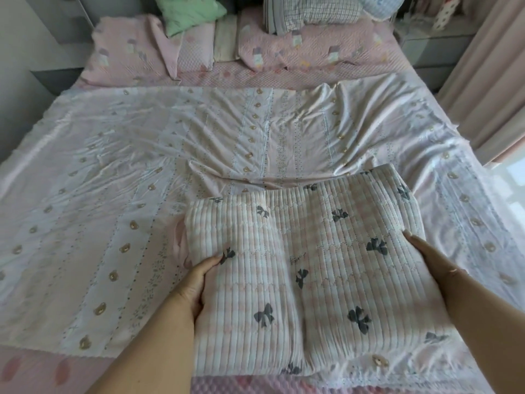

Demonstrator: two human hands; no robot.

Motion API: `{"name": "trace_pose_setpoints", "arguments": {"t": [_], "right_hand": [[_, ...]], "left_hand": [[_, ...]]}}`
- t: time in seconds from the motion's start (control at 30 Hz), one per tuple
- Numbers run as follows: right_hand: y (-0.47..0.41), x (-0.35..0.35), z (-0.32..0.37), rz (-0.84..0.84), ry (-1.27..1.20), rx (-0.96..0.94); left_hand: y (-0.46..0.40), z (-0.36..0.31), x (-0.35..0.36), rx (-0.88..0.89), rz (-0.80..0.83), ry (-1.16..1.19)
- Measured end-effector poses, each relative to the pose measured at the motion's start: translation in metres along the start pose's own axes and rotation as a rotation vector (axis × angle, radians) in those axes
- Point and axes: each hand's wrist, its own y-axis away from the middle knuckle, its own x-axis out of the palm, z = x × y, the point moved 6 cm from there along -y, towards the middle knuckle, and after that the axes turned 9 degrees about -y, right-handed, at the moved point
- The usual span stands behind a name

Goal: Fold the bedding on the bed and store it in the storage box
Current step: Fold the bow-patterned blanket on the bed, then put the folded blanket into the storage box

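While the folded quilt [309,268] fills the near middle of the bed [34,365], its underside and the fingers beneath it are hidden, so only thumbs and the backs of both hands show. No storage box appears in view. Both forearms are cut off by the lower edge. At the head of the bed the pillows [306,49] and a green cushion [190,12] are blurred and partly cropped by the top edge. A curtain [488,75] hangs at the right.

Left hand [196,282] grips the quilt's left edge, thumb lying on top near a grey bow print. Right hand [431,254] grips the right edge, thumb on top. The quilt rests on a wrinkled pink sheet [113,166] printed with small bears, which is spread flat over the bed.
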Motion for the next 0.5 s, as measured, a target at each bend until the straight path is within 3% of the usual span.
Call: {"name": "trace_pose_setpoints", "arguments": {"t": [0.17, 0.5], "right_hand": [[0.044, 0.016, 0.016, 0.084, -0.094, -0.086], [0.138, 0.049, -0.007, 0.186, -0.271, -0.229]], "left_hand": [[0.041, -0.025, -0.017, 0.159, -0.013, 0.0], [0.126, -0.025, -0.064, 0.29, 0.078, 0.027]]}}
